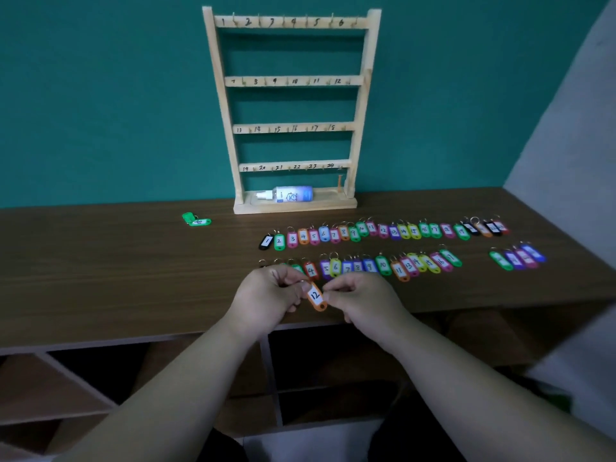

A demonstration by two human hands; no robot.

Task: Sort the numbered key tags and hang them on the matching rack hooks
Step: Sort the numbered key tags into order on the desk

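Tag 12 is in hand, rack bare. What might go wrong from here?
Hook 12 sits at the far right of the pale wooden rack's second rail; reaching over may sweep the sorted rows of coloured plastic tags out of order.
The far row also shows a pink 12 tag, so the orange plastic 12 tag may have to share one small hook and slip off.

On my feed, an orange tag with a white label inked "12" in black stands out against the dark brown wood-grain table. Behind it, rows of tags run black, green, pink, orange, blue, purple and yellow, while the pale wood rack, numbered in black, rises before a teal wall.
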